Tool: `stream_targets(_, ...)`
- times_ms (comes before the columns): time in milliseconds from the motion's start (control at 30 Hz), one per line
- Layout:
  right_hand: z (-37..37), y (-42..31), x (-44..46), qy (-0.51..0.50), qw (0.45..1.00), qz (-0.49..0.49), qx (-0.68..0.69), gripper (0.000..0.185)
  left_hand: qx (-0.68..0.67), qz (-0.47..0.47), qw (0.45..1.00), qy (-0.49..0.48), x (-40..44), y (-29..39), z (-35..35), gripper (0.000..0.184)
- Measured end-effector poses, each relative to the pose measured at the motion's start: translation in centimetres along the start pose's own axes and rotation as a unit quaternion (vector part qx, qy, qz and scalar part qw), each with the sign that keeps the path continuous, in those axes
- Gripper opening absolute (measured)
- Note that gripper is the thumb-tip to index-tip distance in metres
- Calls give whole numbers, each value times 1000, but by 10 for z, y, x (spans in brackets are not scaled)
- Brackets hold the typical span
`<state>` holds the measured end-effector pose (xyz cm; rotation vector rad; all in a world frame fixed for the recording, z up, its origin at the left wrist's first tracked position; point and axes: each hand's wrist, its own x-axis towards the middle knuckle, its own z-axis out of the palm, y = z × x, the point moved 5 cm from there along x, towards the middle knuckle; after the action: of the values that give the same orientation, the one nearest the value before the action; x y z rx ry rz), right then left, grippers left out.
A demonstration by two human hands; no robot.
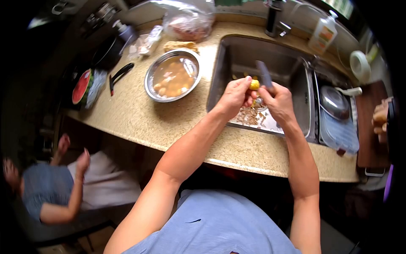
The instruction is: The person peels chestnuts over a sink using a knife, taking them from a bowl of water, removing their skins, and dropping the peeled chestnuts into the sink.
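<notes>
My left hand [235, 96] pinches a small, bright yellow, roundish piece of food [254, 84] over the sink; its exact kind is not clear. In my right hand [279, 101] is a knife [264, 74], its blade tilted up beside the yellow piece. My right fingers partly hide the knife's handle. Below both hands, brown peelings [250, 117] and a few yellow bits lie on the floor of the steel sink [292, 72]. Left of the sink, a metal bowl [150, 86] holds cloudy water with several round, pale brown pieces in it.
A black-handled tool [121, 77] lies on the speckled counter [127, 110], near a cut watermelon [81, 87]. A plastic bag [190, 21] and folded cloth [181, 45] sit behind the bowl. A soap bottle [323, 34] stands behind the sink. Another person [46, 186] sits at lower left.
</notes>
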<state>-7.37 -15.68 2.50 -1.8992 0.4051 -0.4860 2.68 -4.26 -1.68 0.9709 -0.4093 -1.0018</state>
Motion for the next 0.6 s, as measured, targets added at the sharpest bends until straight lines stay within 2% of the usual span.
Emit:
stream_targets(33,-4,1,1,30,999,9,-39,14,2,21,1000,2,-1,6,0,31)
stream_targets(67,-6,-1,-1,62,997,1,-39,17,73,65,995,38,-1,13,-1,29)
stream_targets(100,-8,-1,-1,67,996,-5,-56,23,143,104,981,75,-4,21,3,27)
stream_targets(167,-10,5,2,54,988,19,-141,28,249,172,950,76,-8,31,4,28)
stream_targets(200,-9,8,4,48,989,11,-141,28,273,201,936,92,-11,37,6,28)
stream_targets(267,-4,18,4,0,992,54,-115,33,298,231,920,107,-19,45,8,29)
stream_targets(300,1,7,-1,6,995,92,-34,36,313,245,910,119,-22,53,10,29)
stream_targets(367,1,5,-2,-10,994,97,-45,36,322,269,898,134,-29,62,13,26)
stream_targets(433,-4,19,6,12,989,15,-147,35,403,215,876,153,-44,83,24,29)
stream_targets(500,-7,24,5,25,983,35,-178,34,522,133,827,161,-49,90,25,34)
stream_targets(533,-8,28,6,13,980,45,-195,35,569,117,798,160,-40,84,14,43)
stream_targets(600,-2,30,6,-1,978,27,-205,35,588,148,772,190,-32,73,-2,45)
